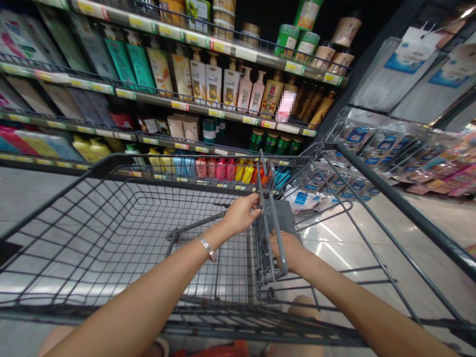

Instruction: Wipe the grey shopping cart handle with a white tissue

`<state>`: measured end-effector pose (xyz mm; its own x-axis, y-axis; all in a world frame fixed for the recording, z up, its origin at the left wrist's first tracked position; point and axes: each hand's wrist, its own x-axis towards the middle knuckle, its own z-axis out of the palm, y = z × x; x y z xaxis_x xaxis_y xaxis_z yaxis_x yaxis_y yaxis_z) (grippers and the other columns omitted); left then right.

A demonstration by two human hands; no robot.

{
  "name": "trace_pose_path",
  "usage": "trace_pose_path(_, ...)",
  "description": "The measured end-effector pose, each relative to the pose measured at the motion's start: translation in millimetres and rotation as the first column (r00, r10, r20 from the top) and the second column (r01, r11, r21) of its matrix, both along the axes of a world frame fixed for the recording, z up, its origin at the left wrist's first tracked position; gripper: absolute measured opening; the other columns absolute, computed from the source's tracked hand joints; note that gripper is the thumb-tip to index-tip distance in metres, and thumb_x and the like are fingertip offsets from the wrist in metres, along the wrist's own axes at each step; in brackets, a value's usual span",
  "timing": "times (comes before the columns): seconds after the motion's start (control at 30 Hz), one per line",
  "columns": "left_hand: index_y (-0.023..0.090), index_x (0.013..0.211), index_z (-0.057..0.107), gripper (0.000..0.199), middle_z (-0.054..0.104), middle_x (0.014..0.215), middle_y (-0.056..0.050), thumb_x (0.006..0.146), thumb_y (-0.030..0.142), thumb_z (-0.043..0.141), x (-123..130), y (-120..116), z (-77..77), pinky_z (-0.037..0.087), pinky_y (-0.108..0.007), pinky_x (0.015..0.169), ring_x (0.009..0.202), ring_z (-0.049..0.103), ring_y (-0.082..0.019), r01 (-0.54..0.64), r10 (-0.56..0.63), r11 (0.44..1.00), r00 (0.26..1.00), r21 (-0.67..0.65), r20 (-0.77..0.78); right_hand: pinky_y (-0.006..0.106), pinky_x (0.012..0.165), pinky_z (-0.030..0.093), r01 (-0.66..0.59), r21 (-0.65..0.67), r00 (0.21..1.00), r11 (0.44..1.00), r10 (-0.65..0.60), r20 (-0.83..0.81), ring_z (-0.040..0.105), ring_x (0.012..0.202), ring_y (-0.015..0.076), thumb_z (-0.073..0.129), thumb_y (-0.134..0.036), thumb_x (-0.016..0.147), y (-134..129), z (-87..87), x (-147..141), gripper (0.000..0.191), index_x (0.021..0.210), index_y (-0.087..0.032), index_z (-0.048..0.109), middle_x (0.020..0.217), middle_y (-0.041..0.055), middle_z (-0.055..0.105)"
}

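A dark grey wire shopping cart [403, 208] spreads out below me, its mesh basket holding no goods. Across it stands an upright wire flap [276, 213] with a looped metal frame. My left hand [241, 214], with a silver bracelet at the wrist, reaches over the basket, its bent fingers at the flap's left side. On the other side, my right hand [289, 252] has its fingers curled round the flap's frame, lower down. Behind the frame, between the hands, a flat grey panel [284, 215] shows. The fingertips of the right hand are partly hidden.
Shelves of shampoo and lotion bottles [213, 82] run along the far side, close to the cart. Packaged goods [357, 139] hang on a rack at the right. Tiled floor [375, 223] shows through the wires. Something orange [219, 349] lies at the bottom edge.
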<state>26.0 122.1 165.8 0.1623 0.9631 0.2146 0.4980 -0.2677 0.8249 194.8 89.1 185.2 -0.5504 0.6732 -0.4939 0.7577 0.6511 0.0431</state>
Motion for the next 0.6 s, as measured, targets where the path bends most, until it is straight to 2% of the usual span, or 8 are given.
trace_pose_path(0.1,0.02,0.091,0.06,0.019,0.069,0.089,-0.001,0.073,0.017,0.062,1,-2,-0.1,0.051,-0.029,0.079,0.085,0.065,-0.017,0.007,-0.007,1.0,1.0,0.007,0.01,0.031,0.081,0.046,0.041,0.104,0.999,0.994,-0.038,-0.037,0.063,0.096,0.0255,0.049,-0.003,0.075,13,-4.3,8,0.034,0.107,-0.011,0.058,0.104,0.016,0.064)
trace_pose_path(0.2,0.02,0.092,0.061,0.02,0.069,0.088,-0.002,0.072,0.015,0.061,2,-2,0.8,0.051,-0.029,0.08,0.086,0.065,-0.017,0.003,-0.003,1.0,1.0,0.01,0.02,0.032,0.08,0.045,0.161,0.201,0.986,0.966,-0.151,-0.063,0.061,0.096,0.0248,0.043,-0.007,0.083,37,-9.5,18,0.032,0.113,-0.013,0.053,0.111,0.0154,0.059)
trace_pose_path(0.37,0.019,0.095,0.062,0.023,0.07,0.09,-0.003,0.073,0.014,0.061,3,-1,0.8,0.051,-0.03,0.081,0.086,0.064,-0.018,-0.02,0.02,1.0,1.0,0.01,0.023,0.037,0.091,0.038,0.232,0.377,0.972,0.897,-0.233,-0.042,0.048,0.114,0.0289,0.043,-0.006,0.084,82,-14.5,22,0.032,0.114,-0.011,0.054,0.118,0.0186,0.053)
trace_pose_path(0.47,0.019,0.095,0.062,0.024,0.07,0.091,-0.003,0.073,0.012,0.059,3,-1,-0.4,0.05,-0.03,0.081,0.087,0.064,-0.018,-0.023,0.022,1.0,1.0,0.016,0.014,0.035,0.093,0.036,0.283,0.415,0.957,0.865,-0.281,-0.069,0.046,0.115,0.0281,0.041,-0.004,0.083,99,-18.0,16,0.034,0.114,-0.007,0.055,0.12,0.0207,0.052)
trace_pose_path(0.6,0.019,0.096,0.062,0.024,0.07,0.09,-0.003,0.073,0.013,0.059,4,0,-1.1,0.051,-0.03,0.081,0.087,0.064,-0.018,-0.027,0.026,0.999,1.0,0.021,0.013,0.034,0.094,0.035,0.264,0.381,0.964,0.886,-0.251,-0.084,0.048,0.111,0.0265,0.036,-0.004,0.085,99,-20.7,5,0.036,0.115,-0.006,0.056,0.117,0.0201,0.056)
